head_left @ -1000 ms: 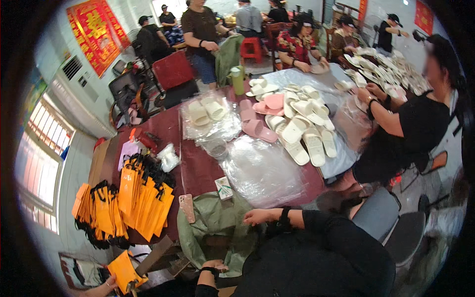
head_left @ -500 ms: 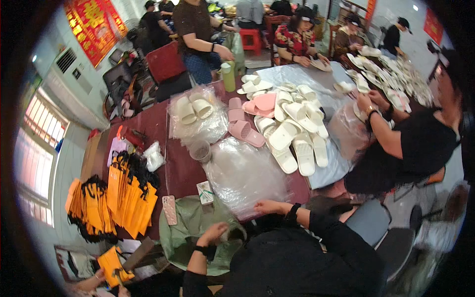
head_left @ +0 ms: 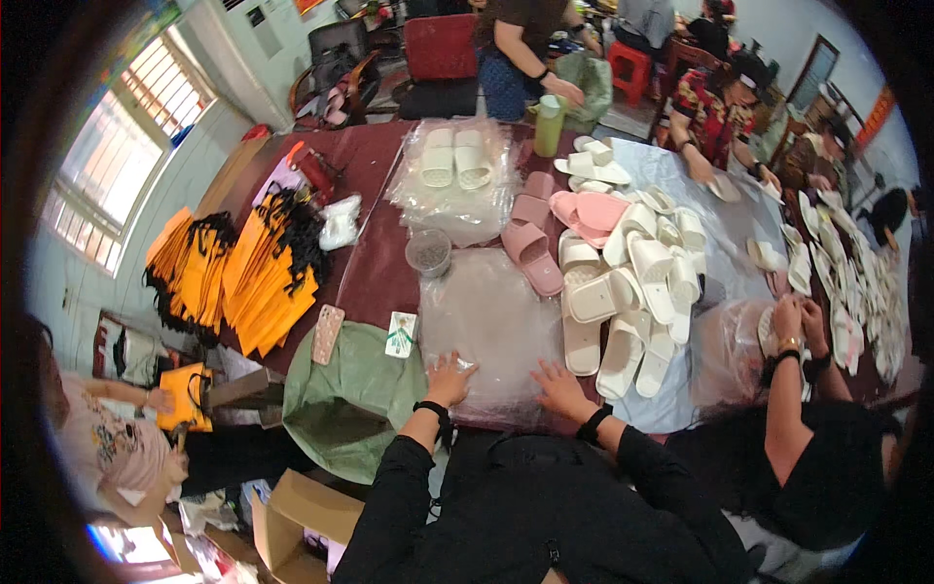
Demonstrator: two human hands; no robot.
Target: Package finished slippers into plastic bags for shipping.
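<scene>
A flat stack of clear plastic bags (head_left: 491, 311) lies at the table's near edge in front of me. My left hand (head_left: 449, 382) rests on its near left corner, fingers spread. At the near right corner my right hand (head_left: 564, 391) lies with its fingers apart, holding nothing. To the right is a heap of white slippers (head_left: 628, 341); pink slippers (head_left: 533, 255) lie along its left side. Beyond the stack, a pair of white slippers (head_left: 472, 165) sits on more plastic bags (head_left: 443, 219), with a small clear tub (head_left: 428, 252) between.
A green sack (head_left: 345, 375) hangs open at the near left, with a phone (head_left: 328, 334) and small white box (head_left: 401, 334) beside it. Orange bags (head_left: 268, 297) lie farther left. A green bottle (head_left: 549, 127) stands behind. Co-workers sit right and left; one handles a plastic bag (head_left: 730, 341).
My view has swung left and straightened. My left hand has come from over the green sack onto the plastic stack; both hands now lie spread on it.
</scene>
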